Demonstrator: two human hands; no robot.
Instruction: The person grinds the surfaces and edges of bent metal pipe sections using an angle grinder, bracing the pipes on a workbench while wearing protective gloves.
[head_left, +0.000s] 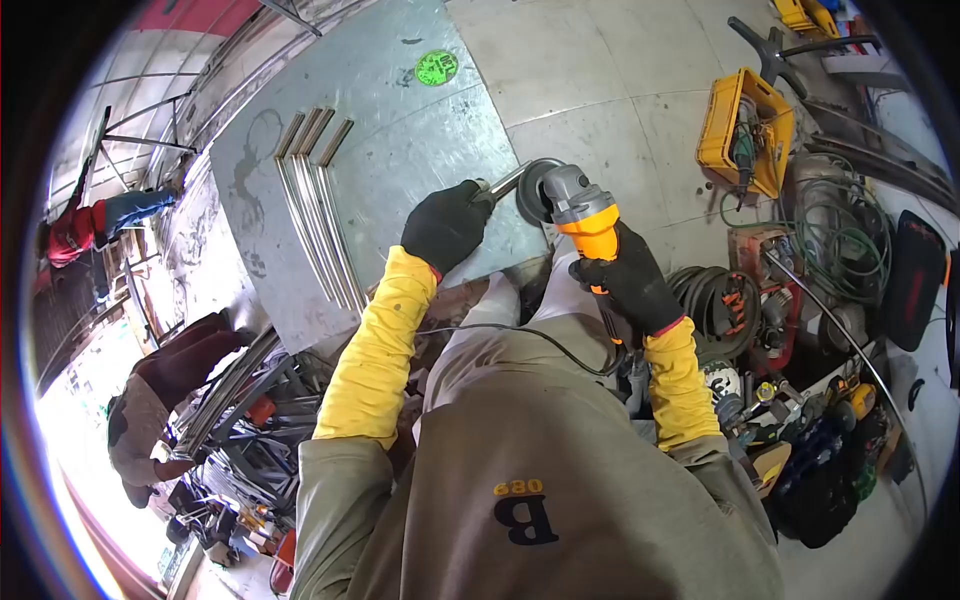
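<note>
My left hand [447, 226], in a black glove with a yellow sleeve, is closed round a short metal piece [510, 181]. The far end of that piece meets the disc [536, 192] of a yellow and grey angle grinder [587, 215]. My right hand [632, 278], also black-gloved, grips the grinder's body from the right, with its cord hanging below. Whether the disc is spinning cannot be told. Several bent metal tubes [318, 215] lie side by side on the grey metal sheet [400, 130], left of my left hand.
A yellow crate [717, 125] with tools stands at the upper right. Coiled hoses [845, 220], cables and piled tools fill the right side. Metal scrap [245, 455] lies lower left. One person [140, 430] bends there; another person [90, 228] is farther off.
</note>
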